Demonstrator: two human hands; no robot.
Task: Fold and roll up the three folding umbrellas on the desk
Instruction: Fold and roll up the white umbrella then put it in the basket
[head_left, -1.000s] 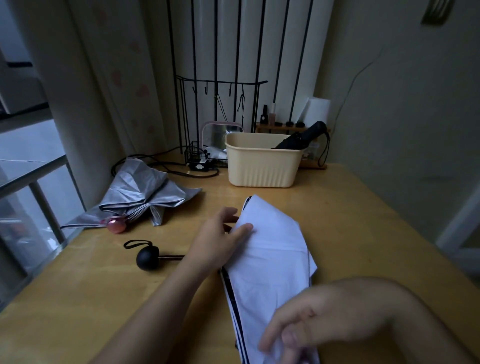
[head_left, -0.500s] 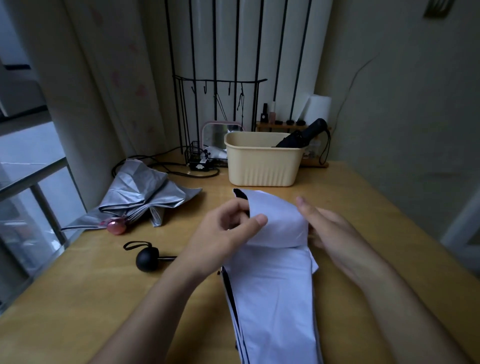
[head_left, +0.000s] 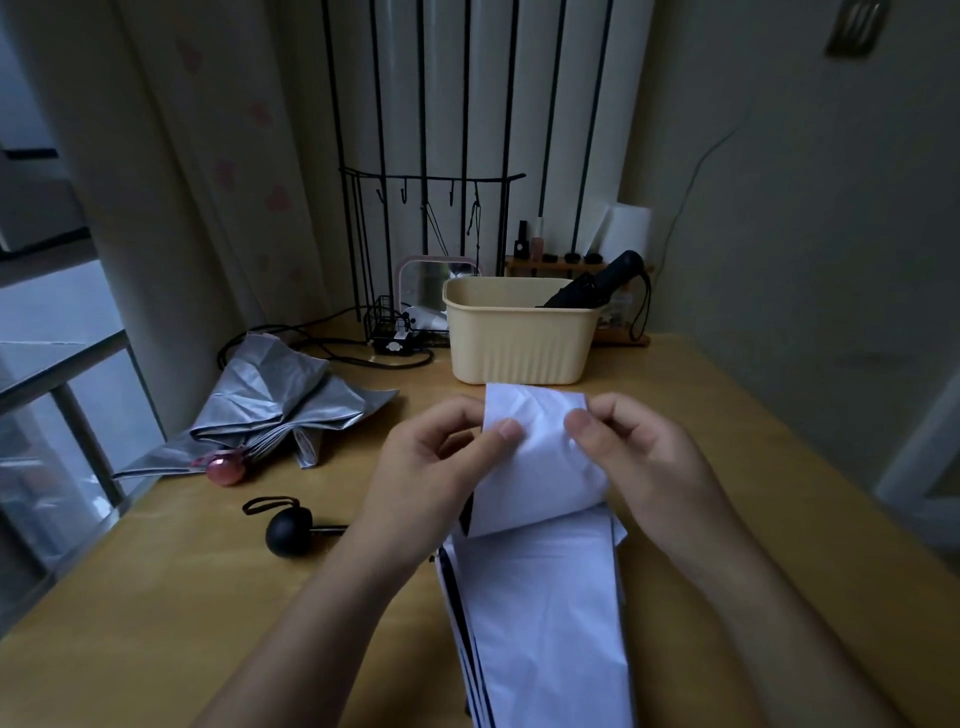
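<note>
**White canopy being rolled from its far end**

While the far end of the white umbrella (head_left: 540, 587) is curled back toward the wearer, it is pinched from both sides: the left hand (head_left: 431, 467) is closed on the roll's left edge, thumb on top, and the right hand (head_left: 639, 457) is closed on its right edge. The rest of the canopy is laid flat on the desk (head_left: 727, 415), running from centre down to 6 o'clock. Its black handle (head_left: 288, 526) is seen at 9 o'clock of the roll, resting on the wood.

Thin, light, limp cloth is judged here, likely slick; creases are taken easily and a slack roll could spring open. Hold is best kept at both edges of the roll, with even tension.

At 10 o'clock the silver umbrella (head_left: 280, 405) is left loose. At 12 o'clock a black umbrella (head_left: 597, 286) is propped in the cream basket (head_left: 519, 343), apparently done.
</note>
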